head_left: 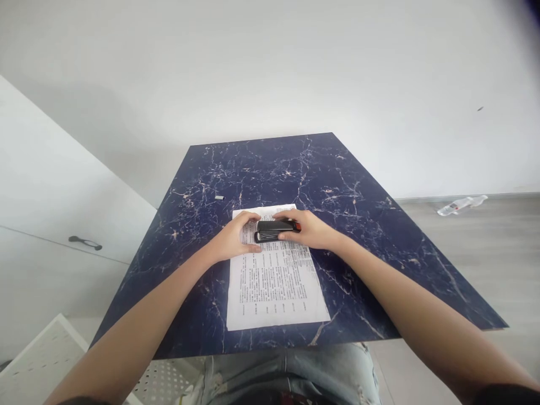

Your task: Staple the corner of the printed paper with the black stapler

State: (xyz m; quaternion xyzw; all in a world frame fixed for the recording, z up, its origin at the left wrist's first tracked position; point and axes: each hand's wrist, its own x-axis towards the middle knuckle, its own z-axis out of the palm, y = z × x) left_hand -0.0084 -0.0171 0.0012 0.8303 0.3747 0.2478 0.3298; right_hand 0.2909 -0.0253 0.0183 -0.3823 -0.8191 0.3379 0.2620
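Note:
A black stapler (276, 226) lies sideways over the upper part of some printed paper (270, 298) on a dark blue marbled table. Wrapped about its right end is my right hand (310, 228), fingers on the far side and thumb on the near side; a bit of orange shows beside the palm. My left hand (236, 236) curves around the left end with thumb and fingers apart, not visibly gripping the stapler. Whether the paper is one sheet or a thin stack, I cannot tell.
A small pale green object (219, 197) lies on the table (270, 169) beyond the paper, to the left. White walls stand behind and a cabinet with a dark handle (85, 243) at left. A clear plastic bottle (462, 205) lies on the floor at right. White perforated furniture (46, 349) is at lower left.

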